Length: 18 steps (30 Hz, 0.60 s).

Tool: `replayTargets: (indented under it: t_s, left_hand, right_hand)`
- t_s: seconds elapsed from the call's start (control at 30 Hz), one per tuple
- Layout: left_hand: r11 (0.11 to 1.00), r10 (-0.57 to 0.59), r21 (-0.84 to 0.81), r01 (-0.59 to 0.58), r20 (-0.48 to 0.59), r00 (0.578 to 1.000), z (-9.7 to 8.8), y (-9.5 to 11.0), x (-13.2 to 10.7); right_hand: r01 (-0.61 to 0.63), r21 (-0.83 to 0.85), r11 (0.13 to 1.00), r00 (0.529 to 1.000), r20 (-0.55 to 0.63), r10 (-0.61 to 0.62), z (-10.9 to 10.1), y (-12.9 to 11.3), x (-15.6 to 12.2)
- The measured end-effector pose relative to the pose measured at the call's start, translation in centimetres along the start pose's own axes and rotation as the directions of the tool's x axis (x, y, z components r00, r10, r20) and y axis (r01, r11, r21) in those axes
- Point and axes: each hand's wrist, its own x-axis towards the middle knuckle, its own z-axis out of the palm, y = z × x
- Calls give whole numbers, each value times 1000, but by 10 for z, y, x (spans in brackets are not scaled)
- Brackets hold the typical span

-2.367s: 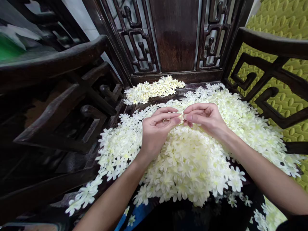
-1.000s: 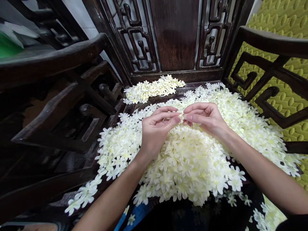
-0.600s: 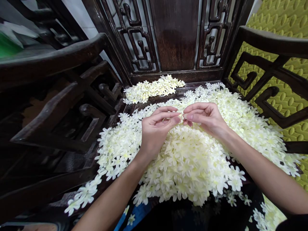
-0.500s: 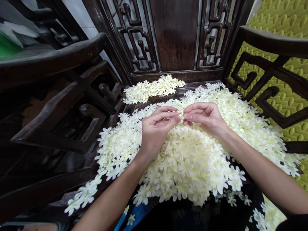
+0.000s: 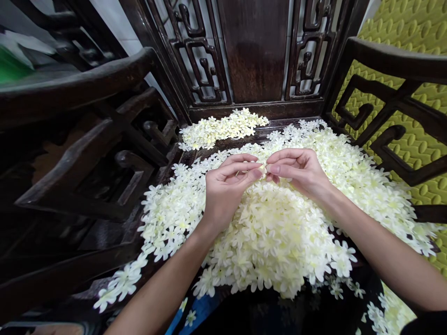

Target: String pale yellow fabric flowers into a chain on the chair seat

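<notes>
A big heap of small cream-white fabric flowers point(image 5: 279, 232) covers the seat of a dark carved wooden chair. Above the heap my left hand point(image 5: 226, 188) and my right hand point(image 5: 298, 170) meet fingertip to fingertip. Both are closed in a pinch on one small cream flower point(image 5: 263, 170) held between them; most of it is hidden by the fingers. A smaller, separate pile of the same flowers point(image 5: 223, 128) lies at the back left of the seat.
The chair's carved backrest point(image 5: 256, 51) rises behind the flowers, with dark armrests at left point(image 5: 87, 88) and right point(image 5: 394, 60). A yellow-green textured cushion point(image 5: 412, 116) shows beyond the right armrest. Stray flowers point(image 5: 118, 284) trail off the front left edge.
Nearly nothing: both hands stay pinched together over the heap, with only a slight shift of the view.
</notes>
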Motion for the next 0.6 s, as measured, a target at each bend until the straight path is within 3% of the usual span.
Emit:
replayTargets:
  t_s: [0.6]
  left_hand:
    - [1000, 8, 10, -8, -3, 1000, 1, 0, 0]
  right_hand:
    - [7, 2, 1000, 1000, 3, -7, 0, 1, 0]
